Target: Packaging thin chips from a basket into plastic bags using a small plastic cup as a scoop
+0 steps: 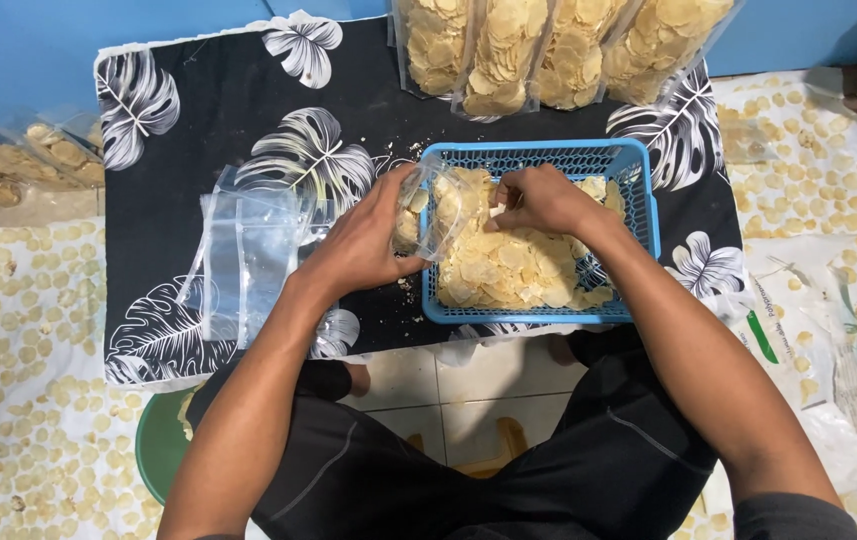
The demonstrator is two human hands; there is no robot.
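The left hand (363, 240) holds a small clear bag (433, 205) at the basket's left rim, its grip clamped on the bag's side with the mouth turned toward the right hand. A few pale chips (408, 225) already show through the plastic. The right hand (538, 200) sits just beside the bag's mouth, over the blue basket (638, 160); its fingers are curled together on some chips, though how many it pinches cannot be told. Bag and right hand touch or nearly touch; the exact contact is hidden by the knuckles.

Below and to the right of the right hand, a heap of round yellow chips (508, 270) fills most of the basket. The basket rests on a tabletop covered by a black cloth (198, 130) with white leaf prints. Just left of the left hand lies a stack of empty clear bags (248, 260), flat on the cloth. Crumbs are scattered on the cloth near the left wrist.

Beyond both hands, at the far edge of the tabletop, stand four filled bags (548, 50) of chips, side by side against the blue wall. Far to the left of the left hand, more filled bags (8, 165) lie off the tabletop. On both sides of the tabletop, sheets (28, 380) spread with many chips cover the floor. A green stool (153, 440) shows under the left forearm.
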